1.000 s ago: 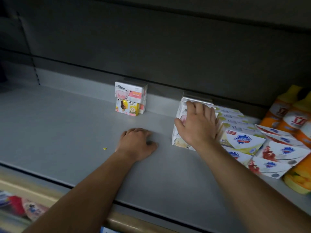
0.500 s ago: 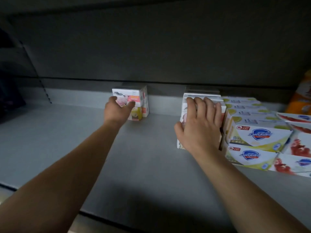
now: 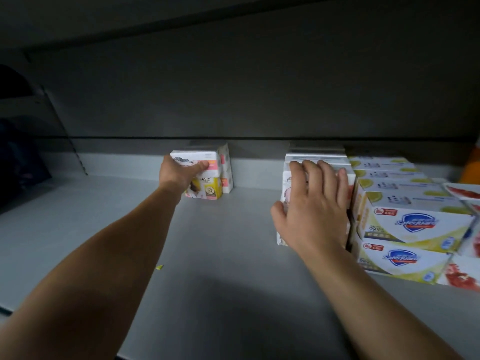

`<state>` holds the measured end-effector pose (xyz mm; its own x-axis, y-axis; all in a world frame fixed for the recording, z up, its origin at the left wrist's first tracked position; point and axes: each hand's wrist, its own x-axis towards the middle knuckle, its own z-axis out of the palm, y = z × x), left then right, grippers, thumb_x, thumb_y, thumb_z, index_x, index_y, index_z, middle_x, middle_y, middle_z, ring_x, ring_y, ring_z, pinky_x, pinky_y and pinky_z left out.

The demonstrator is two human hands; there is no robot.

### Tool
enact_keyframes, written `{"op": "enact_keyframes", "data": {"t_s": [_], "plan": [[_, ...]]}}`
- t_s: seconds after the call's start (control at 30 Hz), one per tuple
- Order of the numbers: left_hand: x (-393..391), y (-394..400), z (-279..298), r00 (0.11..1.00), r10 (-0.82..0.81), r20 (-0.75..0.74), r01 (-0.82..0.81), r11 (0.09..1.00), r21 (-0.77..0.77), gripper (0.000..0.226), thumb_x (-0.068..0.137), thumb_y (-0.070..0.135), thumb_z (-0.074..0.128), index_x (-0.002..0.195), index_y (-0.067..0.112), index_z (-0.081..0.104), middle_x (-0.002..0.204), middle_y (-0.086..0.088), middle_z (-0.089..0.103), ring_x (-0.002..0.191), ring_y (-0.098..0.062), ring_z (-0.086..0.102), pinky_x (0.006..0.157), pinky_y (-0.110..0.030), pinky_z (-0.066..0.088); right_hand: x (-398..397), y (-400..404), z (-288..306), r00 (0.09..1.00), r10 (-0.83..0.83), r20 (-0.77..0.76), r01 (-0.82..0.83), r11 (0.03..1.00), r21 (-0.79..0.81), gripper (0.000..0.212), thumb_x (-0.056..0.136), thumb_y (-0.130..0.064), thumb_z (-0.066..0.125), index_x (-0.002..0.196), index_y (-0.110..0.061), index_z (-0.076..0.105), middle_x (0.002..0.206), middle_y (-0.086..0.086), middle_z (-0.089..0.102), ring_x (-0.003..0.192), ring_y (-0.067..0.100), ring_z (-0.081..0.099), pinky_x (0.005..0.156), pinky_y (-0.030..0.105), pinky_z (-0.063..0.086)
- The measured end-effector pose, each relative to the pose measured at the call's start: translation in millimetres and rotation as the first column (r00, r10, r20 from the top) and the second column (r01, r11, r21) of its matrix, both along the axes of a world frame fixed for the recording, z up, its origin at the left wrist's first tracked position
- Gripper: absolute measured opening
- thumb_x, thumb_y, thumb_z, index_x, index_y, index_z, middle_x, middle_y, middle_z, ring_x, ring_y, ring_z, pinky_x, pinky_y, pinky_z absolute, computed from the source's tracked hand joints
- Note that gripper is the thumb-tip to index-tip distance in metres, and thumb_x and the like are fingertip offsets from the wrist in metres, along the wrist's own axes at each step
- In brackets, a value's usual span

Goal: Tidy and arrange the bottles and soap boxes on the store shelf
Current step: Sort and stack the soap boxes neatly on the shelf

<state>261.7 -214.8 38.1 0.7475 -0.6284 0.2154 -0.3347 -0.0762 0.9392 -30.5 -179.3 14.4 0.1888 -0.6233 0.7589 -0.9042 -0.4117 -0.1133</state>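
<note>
A small stack of white, pink and yellow soap boxes (image 3: 213,175) stands at the back of the grey shelf (image 3: 220,268). My left hand (image 3: 179,172) is wrapped around its front left corner, thumb across the top box. To the right a taller stack of white soap boxes (image 3: 317,159) stands against rows of white Safeguard boxes (image 3: 413,227). My right hand (image 3: 314,206) lies flat on the front of that stack with fingers spread, hiding most of it.
Red-printed soap boxes (image 3: 462,276) lie at the far right edge. An orange bottle (image 3: 474,170) peeks in at the right border. A tiny yellow scrap (image 3: 159,267) lies on the shelf. The dark back wall and the shelf above close the space.
My left hand went from the shelf surface to the back stack and now grips it. The view moved closer and lower. My right hand stayed on the white stack.
</note>
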Motion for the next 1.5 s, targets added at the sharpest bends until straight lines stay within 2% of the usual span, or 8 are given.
{"op": "enact_keyframes", "data": {"t_s": [0.33, 0.57, 0.77, 0.87, 1.03, 1.2, 1.37, 1.5], "plan": [[-14, 52, 5, 0.995, 0.003, 0.102, 0.014, 0.987, -0.162, 0.031, 0.077, 0.026, 0.081, 0.096, 0.012, 0.062, 0.09, -0.002, 0.072, 0.081, -0.02, 0.071, 0.075, -0.04, 0.059, 1, 1, 4, 0.999, 0.03, 0.015, -0.03, 0.999, 0.012, 0.073, 0.07, -0.034, 0.066, 0.137, -0.009, 0.049, 0.137, 0.012, 0.051, 0.133, 0.035, 0.039, 0.119, 0.048, 0.013], [-78, 112, 3, 0.927, -0.271, -0.26, 0.196, 0.939, -0.282, 0.022, 0.083, 0.02, 0.076, 0.091, 0.003, 0.064, 0.086, -0.01, 0.073, 0.071, -0.017, 0.072, 0.061, -0.03, 0.059, -6, 17, 35, 0.995, 0.048, -0.091, -0.025, 0.97, 0.24, 0.073, 0.083, -0.053, 0.052, 0.146, -0.02, 0.035, 0.149, 0.004, 0.038, 0.141, 0.03, 0.022, 0.117, 0.047, 0.011], [-117, 138, -13, 0.713, -0.53, -0.459, 0.395, 0.844, -0.361, 0.03, 0.089, 0.025, 0.068, 0.103, -0.001, 0.068, 0.096, -0.015, 0.074, 0.083, -0.021, 0.072, 0.066, -0.032, 0.058, -15, 63, 30, 0.799, 0.533, 0.279, -0.599, 0.75, 0.28, 0.081, 0.077, -0.036, 0.068, 0.148, -0.029, 0.031, 0.15, -0.009, 0.03, 0.138, 0.008, 0.027, 0.11, 0.015, 0.02], [-131, 142, -19, 0.637, -0.633, -0.44, 0.502, 0.774, -0.386, 0.029, 0.092, 0.026, 0.061, 0.107, 0.002, 0.068, 0.098, -0.015, 0.074, 0.083, -0.021, 0.072, 0.063, -0.031, 0.059, -25, 72, 15, 0.699, 0.582, 0.416, -0.7, 0.677, 0.227, 0.081, 0.076, -0.01, 0.073, 0.145, -0.029, 0.036, 0.139, -0.011, 0.041, 0.127, -0.004, 0.04, 0.1, 0.003, 0.028], [-132, 141, -23, 0.579, -0.679, -0.452, 0.513, 0.734, -0.445, 0.018, 0.091, 0.029, 0.059, 0.092, 0.015, 0.07, 0.081, -0.01, 0.068, 0.065, -0.02, 0.067, 0.054, -0.033, 0.059, -37, 71, 4, 0.579, 0.453, 0.678, -0.739, 0.643, 0.201, 0.068, 0.069, -0.028, 0.083, 0.129, -0.037, 0.054, 0.121, -0.014, 0.064, 0.106, 0.001, 0.062, 0.089, 0.017, 0.048], [-133, 144, -28, 0.563, -0.721, -0.404, 0.582, 0.693, -0.426, 0.04, 0.078, 0.047, 0.065, 0.088, 0.009, 0.056, 0.058, -0.013, 0.058, 0.046, -0.024, 0.056, 0.046, -0.029, 0.049, -35, 67, 9, 0.481, 0.151, 0.864, -0.72, 0.629, 0.291, 0.048, 0.067, -0.069, 0.057, 0.09, -0.028, 0.068, 0.074, 0.0, 0.071, 0.06, 0.017, 0.069, 0.059, 0.025, 0.052], [-136, 144, -30, 0.68, -0.684, -0.265, 0.6, 0.726, -0.336, 0.045, 0.083, 0.054, 0.051, 0.066, 0.016, 0.067, 0.044, -0.007, 0.047, 0.036, -0.018, 0.042, 0.038, -0.021, 0.035, -37, 75, 10, 0.557, -0.093, 0.825, -0.739, 0.397, 0.544, 0.07, 0.062, -0.085, 0.036, 0.063, -0.027, 0.074, 0.054, 0.009, 0.063, 0.04, 0.018, 0.057, 0.041, 0.024, 0.046], [-133, 147, -28, 0.707, -0.649, -0.28, 0.552, 0.755, -0.354, 0.049, 0.092, 0.052, 0.051, 0.065, 0.013, 0.064, 0.048, -0.005, 0.048, 0.042, -0.019, 0.043, 0.04, -0.023, 0.035, -32, 80, 4, 0.557, -0.14, 0.819, -0.787, 0.226, 0.574, 0.077, 0.079, -0.08, 0.039, 0.071, -0.012, 0.074, 0.06, 0.012, 0.066, 0.043, 0.017, 0.058, 0.044, 0.024, 0.047]]}}
